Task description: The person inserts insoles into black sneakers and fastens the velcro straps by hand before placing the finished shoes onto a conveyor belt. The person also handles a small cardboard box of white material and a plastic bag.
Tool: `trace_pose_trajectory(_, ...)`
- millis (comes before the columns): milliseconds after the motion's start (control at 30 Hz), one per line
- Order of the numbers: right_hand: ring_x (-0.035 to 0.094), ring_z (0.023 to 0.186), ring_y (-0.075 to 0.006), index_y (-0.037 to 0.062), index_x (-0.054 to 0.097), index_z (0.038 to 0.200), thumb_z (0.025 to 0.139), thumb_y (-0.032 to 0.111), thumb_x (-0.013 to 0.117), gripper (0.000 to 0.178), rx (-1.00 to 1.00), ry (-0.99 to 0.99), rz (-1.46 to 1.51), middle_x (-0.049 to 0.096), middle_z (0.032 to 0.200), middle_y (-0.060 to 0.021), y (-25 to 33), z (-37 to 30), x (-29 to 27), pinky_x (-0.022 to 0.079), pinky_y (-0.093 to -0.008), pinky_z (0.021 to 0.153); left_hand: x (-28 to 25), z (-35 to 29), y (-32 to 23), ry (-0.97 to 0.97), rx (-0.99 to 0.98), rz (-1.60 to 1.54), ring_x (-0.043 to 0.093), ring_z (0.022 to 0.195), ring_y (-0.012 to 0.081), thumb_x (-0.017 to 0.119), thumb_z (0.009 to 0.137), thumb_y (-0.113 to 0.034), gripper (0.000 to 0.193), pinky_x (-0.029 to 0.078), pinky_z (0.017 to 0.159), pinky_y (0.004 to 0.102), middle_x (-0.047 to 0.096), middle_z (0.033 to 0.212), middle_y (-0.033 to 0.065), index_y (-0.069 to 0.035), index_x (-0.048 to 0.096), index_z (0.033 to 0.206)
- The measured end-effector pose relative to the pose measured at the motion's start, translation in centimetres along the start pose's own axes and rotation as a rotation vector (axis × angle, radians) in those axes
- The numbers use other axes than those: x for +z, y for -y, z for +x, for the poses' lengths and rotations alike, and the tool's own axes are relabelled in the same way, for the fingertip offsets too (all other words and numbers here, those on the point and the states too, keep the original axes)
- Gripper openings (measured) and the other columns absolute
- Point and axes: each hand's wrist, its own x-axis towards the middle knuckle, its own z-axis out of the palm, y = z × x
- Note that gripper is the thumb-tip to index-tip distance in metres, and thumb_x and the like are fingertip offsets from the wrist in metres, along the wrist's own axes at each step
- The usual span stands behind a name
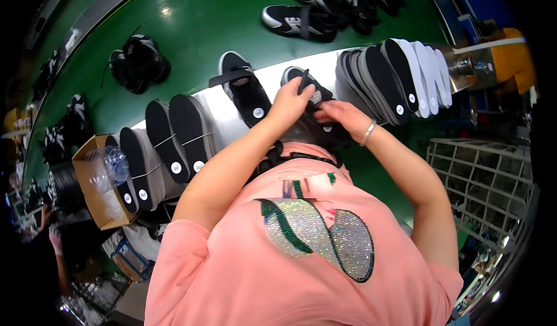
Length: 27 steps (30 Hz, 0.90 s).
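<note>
A black sneaker with a grey toe (pixel 292 73) stands on the metal-topped strip in front of me, its heel toward my body. My left hand (pixel 288 104) is closed on its dark strap, which sticks up between thumb and fingers. My right hand (pixel 346 117) reaches in from the other side, fingers stretched out against the shoe's opening beside the tongue (pixel 315 97); its thumb is hard to make out. To the left stands a second black sneaker (pixel 243 85), its strap spread sideways and a round white sticker on the insole. My hands partly hide the first shoe.
Stacked black insoles (pixel 380 79) and white ones (pixel 432 79) stand at the right; tied insole bundles (pixel 191 129) at the left, beside a cardboard box (pixel 96 178) with clear plastic. More sneakers (pixel 301 21) sit on the green surface (pixel 203 13). A wire rack (pixel 481 181) is at right.
</note>
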Motion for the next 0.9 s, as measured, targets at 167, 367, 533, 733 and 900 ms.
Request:
trace_pose_trajectory(167,0.054,0.06,-0.0113,0.0006,0.057,0.08,0.082,0.022,0.058,0.022,-0.018,-0.217,0.084,0.057,0.065,-0.0044,-0.2,0.4,1.2,0.043,-0.0225,0.059,0.5,0.1,-0.3,0.006,0.11,0.081,0.053,0.066,0.0206,0.052,0.082,-0.021,0.022,0.041,0.063,0.03,0.057,0.072,0.0118,0.001,0.052,0.087)
trace_pose_trajectory(367,0.052,0.068,-0.0124,0.0027,0.054,0.075,0.083,0.014,0.053,0.014,-0.183,0.112,0.313,0.05,0.062,-0.0013,1.5,-1.8,-1.5,0.04,-0.0251,0.07,0.3,0.6,0.1,-0.179,0.12,0.186,0.056,0.077,0.0363,0.05,0.082,-0.023,0.025,0.042,0.066,0.0403,0.057,0.08,0.0212,0.0,0.049,0.09)
trace_pose_trajectory(533,0.043,0.062,-0.0079,0.0001,0.054,0.073,0.084,0.014,0.051,0.018,-0.376,-0.33,-0.143,0.05,0.066,-0.0009,1.6,-3.8,0.5,0.035,-0.0218,0.061,0.9,-3.0,-4.3,-0.297,0.568,0.324,0.049,0.092,0.0363,0.062,0.07,-0.033,0.051,0.038,0.082,0.0417,0.052,0.098,0.0203,0.0,0.047,0.106)
trace_pose_trajectory(733,0.05,0.071,-0.0088,-0.0028,0.056,0.088,0.088,0.012,0.049,0.017,-0.585,-0.119,-0.201,0.056,0.078,-0.0036,2.3,-4.8,2.9,0.039,-0.0206,0.068,-0.9,-6.3,-5.9,-0.01,0.512,0.184,0.056,0.064,0.0304,0.057,0.075,-0.019,0.015,0.044,0.06,0.0383,0.057,0.067,0.0129,-0.005,0.056,0.08)
trace_pose_trajectory(900,0.054,0.075,-0.0124,-0.0029,0.057,0.094,0.087,0.011,0.049,0.018,-0.544,-0.286,-0.375,0.06,0.083,-0.0066,2.0,-4.8,2.3,0.042,-0.0236,0.071,-11.3,-11.5,-8.4,-0.488,0.349,0.353,0.056,0.076,0.0336,0.042,0.08,-0.01,0.019,0.045,0.064,0.039,0.059,0.084,0.0153,-0.002,0.054,0.093)
